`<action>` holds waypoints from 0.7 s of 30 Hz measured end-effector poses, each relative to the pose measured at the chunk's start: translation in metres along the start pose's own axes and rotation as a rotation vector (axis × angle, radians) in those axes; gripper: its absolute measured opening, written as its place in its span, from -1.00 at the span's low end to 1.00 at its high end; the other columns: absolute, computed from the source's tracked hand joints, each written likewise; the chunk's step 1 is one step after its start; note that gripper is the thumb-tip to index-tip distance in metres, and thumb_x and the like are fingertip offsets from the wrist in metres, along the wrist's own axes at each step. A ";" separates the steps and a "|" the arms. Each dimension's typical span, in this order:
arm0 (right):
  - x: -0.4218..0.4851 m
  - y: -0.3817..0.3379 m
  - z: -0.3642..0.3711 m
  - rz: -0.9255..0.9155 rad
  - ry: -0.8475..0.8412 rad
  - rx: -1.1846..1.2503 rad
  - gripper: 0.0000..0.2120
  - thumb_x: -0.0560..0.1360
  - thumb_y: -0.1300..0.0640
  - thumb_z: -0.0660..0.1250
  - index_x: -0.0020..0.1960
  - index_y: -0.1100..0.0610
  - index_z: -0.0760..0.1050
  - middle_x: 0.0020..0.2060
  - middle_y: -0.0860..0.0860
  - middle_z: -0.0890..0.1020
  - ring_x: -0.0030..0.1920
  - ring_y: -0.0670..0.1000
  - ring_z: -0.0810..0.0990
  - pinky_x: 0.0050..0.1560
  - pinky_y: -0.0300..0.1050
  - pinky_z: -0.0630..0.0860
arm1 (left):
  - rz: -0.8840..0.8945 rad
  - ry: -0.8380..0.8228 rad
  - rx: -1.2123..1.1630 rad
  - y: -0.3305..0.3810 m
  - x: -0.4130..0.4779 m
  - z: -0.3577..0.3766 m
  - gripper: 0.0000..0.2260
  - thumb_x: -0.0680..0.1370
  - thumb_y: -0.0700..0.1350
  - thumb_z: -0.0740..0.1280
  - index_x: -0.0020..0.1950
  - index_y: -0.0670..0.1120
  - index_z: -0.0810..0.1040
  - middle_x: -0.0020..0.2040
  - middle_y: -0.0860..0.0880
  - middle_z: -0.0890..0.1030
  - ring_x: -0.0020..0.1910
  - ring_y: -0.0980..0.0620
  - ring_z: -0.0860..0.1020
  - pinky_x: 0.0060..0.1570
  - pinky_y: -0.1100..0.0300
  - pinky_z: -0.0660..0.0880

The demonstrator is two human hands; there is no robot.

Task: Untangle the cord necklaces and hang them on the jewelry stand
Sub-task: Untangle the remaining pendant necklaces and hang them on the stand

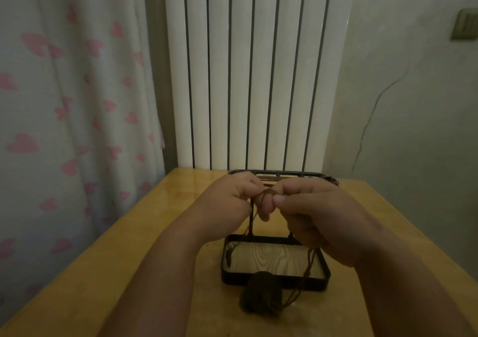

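Your left hand (230, 202) & right hand (310, 215) both pinch the brown cord necklace (261, 196), fingers curled, by the top of the jewelry stand (271, 239). Strands hang to a dark lump (261, 298) at its base, on the table (165, 212).

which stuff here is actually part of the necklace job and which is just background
In the job:
left hand and right hand, pinching the cord necklace
jewelry stand
dark pendant in front of the stand

Just there:
table
radiator
heart-print curtain
wall socket
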State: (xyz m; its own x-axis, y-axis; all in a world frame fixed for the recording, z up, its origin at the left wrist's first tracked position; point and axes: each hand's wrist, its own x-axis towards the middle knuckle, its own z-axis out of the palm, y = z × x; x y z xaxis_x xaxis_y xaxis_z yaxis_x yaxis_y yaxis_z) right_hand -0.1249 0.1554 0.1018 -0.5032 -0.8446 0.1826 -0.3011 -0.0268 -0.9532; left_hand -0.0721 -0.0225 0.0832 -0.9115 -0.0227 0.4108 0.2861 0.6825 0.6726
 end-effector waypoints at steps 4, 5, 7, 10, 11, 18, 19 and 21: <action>0.002 0.001 -0.006 -0.070 0.156 0.157 -0.82 0.50 0.13 0.24 -0.11 0.16 0.59 -0.46 0.03 0.27 -0.49 -0.02 0.16 -0.51 -0.17 0.10 | -0.061 -0.019 -0.142 0.002 -0.007 -0.014 -0.80 0.35 -0.16 0.23 -0.39 0.09 0.56 -0.23 0.11 0.64 -0.14 0.17 0.57 -0.13 0.31 0.43; 0.003 0.003 -0.006 -0.100 0.203 0.173 -0.83 0.55 0.15 0.23 -0.09 0.19 0.57 -0.46 0.02 0.27 -0.49 -0.03 0.17 -0.52 -0.17 0.11 | -0.066 -0.012 -0.157 0.001 -0.008 -0.017 -0.83 0.38 -0.11 0.26 -0.38 0.11 0.54 -0.25 0.07 0.63 -0.15 0.12 0.58 -0.14 0.30 0.45; 0.005 0.007 -0.006 -0.167 0.257 0.213 -0.82 0.55 0.12 0.23 -0.07 0.20 0.55 -0.47 0.01 0.27 -0.50 -0.03 0.16 -0.50 -0.15 0.08 | -0.080 0.134 -0.028 -0.005 -0.008 -0.020 -0.80 0.50 -0.05 0.38 -0.31 0.09 0.49 -0.29 0.02 0.56 -0.23 0.04 0.54 -0.19 0.17 0.48; 0.006 0.009 -0.009 -0.220 0.231 0.315 -0.82 0.46 0.11 0.21 -0.14 0.17 0.55 -0.48 0.00 0.28 -0.51 -0.04 0.17 -0.50 -0.13 0.08 | -0.129 0.437 0.137 -0.006 -0.007 -0.021 -0.86 0.56 -0.02 0.37 -0.18 0.02 0.50 -0.27 0.02 0.55 -0.27 0.07 0.50 -0.27 0.20 0.41; 0.006 0.009 -0.010 -0.210 0.210 0.330 -0.83 0.45 0.12 0.21 -0.16 0.17 0.55 -0.49 0.00 0.29 -0.52 -0.05 0.19 -0.51 -0.14 0.09 | -0.143 0.476 0.077 -0.005 -0.007 -0.023 -0.89 0.58 -0.02 0.35 -0.14 0.02 0.53 -0.25 0.02 0.58 -0.24 0.06 0.53 -0.27 0.21 0.41; 0.000 0.010 0.003 -0.105 0.247 0.230 -0.82 0.54 0.12 0.22 -0.12 0.20 0.53 -0.47 0.01 0.30 -0.50 -0.04 0.21 -0.49 -0.15 0.14 | -0.244 0.360 -0.319 -0.003 -0.018 -0.022 -0.88 0.61 -0.08 0.31 0.01 -0.05 0.64 -0.33 0.05 0.64 -0.40 0.14 0.48 -0.41 0.24 0.44; -0.001 0.011 0.005 -0.099 0.266 0.222 -0.81 0.58 0.15 0.20 -0.10 0.21 0.52 -0.46 0.01 0.31 -0.48 -0.04 0.22 -0.48 -0.16 0.15 | -0.251 0.346 -0.338 -0.003 -0.020 -0.019 -0.87 0.61 -0.09 0.31 0.01 -0.06 0.64 -0.32 0.04 0.63 -0.39 0.13 0.49 -0.40 0.24 0.46; -0.004 0.015 0.007 -0.076 0.299 0.203 -0.82 0.59 0.24 0.16 -0.07 0.22 0.52 -0.43 0.02 0.34 -0.45 -0.03 0.26 -0.44 -0.14 0.20 | -0.269 0.319 -0.406 -0.004 -0.023 -0.014 -0.83 0.63 -0.08 0.27 -0.01 -0.09 0.64 -0.32 0.01 0.62 -0.39 0.10 0.48 -0.41 0.24 0.45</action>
State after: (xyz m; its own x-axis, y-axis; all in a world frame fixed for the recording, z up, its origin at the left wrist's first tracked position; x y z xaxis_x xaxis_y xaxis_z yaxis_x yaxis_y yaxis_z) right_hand -0.1218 0.1544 0.0848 -0.7093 -0.6431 0.2887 -0.1953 -0.2142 -0.9571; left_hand -0.0485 -0.0352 0.0794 -0.8514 -0.4187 0.3159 0.2049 0.2889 0.9352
